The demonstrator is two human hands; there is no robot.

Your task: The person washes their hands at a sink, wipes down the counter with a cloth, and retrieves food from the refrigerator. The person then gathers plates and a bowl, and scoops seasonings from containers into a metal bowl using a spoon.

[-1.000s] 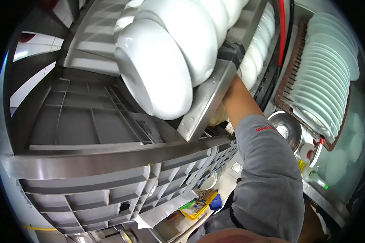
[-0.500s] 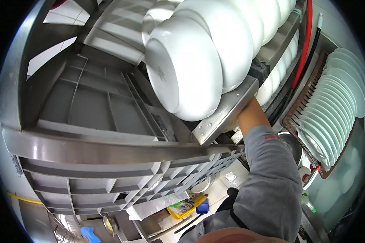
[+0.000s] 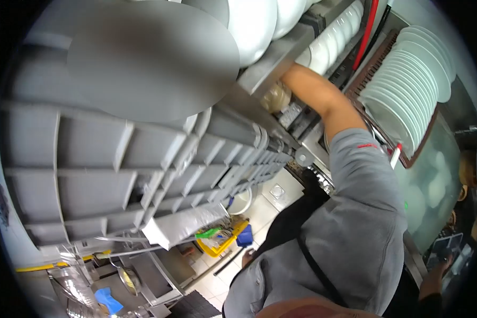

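Observation:
My right forearm (image 3: 323,98), in a grey sleeve (image 3: 365,175), reaches up to the metal shelf edge (image 3: 275,58). The right hand goes out of sight behind that edge, so its fingers and anything in them are hidden. Above it, large white bowls (image 3: 252,26) lean in a row on the upper shelf. Smaller white bowls (image 3: 328,47) stand in a row on the level below, close beside the wrist. Just under the wrist is a yellowish, bag-like thing (image 3: 275,98). My left hand cannot be made out.
Stacked pale plates (image 3: 403,100) stand in a brown rack (image 3: 433,132) beside cloudy water (image 3: 416,183). A red hose (image 3: 365,37) runs past. Grey gridded panel (image 3: 90,143) at left, partly under a blurred oval. A yellow basket (image 3: 217,250) is below; another person's hand (image 3: 444,267) is lower right.
The view has shifted, so the bowls and plates sit higher and further left. More of my right forearm shows, with the hand still behind the shelf edge. Another person's hand has appeared.

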